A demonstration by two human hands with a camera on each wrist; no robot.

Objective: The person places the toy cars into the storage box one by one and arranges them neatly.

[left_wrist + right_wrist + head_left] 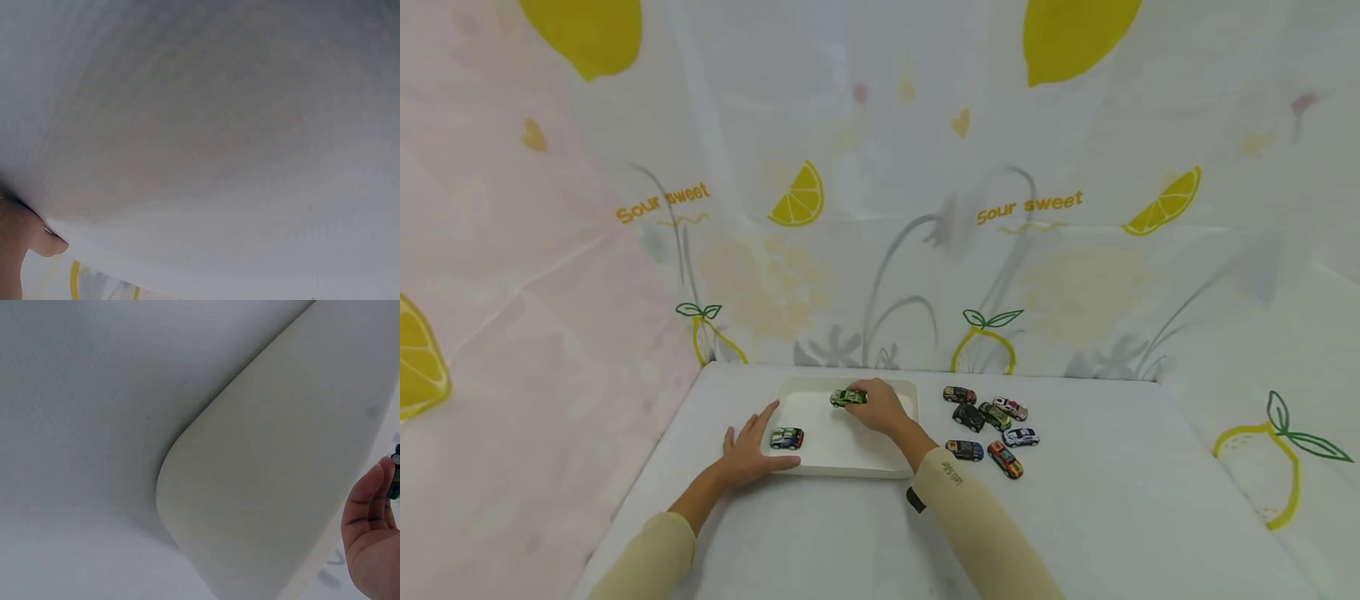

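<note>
A green toy car (847, 398) is pinched between the thumb and fingers of my right hand (880, 406), over the back part of a white rectangular tray (857, 472). The right wrist view catches the same car (395, 472) at its right edge, together with the tray's outer wall (269, 437). At the tray's left end my left hand (747, 454) has its fingers spread, thumb along the front rim and fingertips by the left side. Inside the tray, near that hand, sits a multicoloured toy car (787, 438). Only part of the left hand (25, 234) shows in the left wrist view.
Right of the tray lies a loose group of several toy cars, among them a black one (968, 417), a white one (1021, 437), an orange one (1005, 459) and a dark blue one (964, 450). A lemon-printed cloth (880, 275) hangs behind the white table (1112, 500).
</note>
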